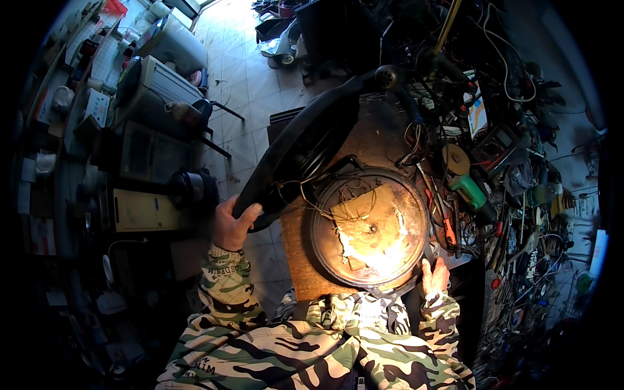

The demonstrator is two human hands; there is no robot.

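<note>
Left hand (233, 224) is wrapped tight around the rim of the large black curved plastic cover (305, 140), swung up and away from the round metal appliance base (369, 227) on the brown wooden bench (296, 244). Right hand (435, 275) rests partly open, fingers on the base's lower right rim, gripping nothing. Risk: thin wires (305, 195) run between cover and base; tilting further likely strains or tears them. One-handed hold could slip too.

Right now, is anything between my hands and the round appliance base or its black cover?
Nothing visible. The left hand already grips the black cover, and the right hand rests on the rim of the round base.
</note>
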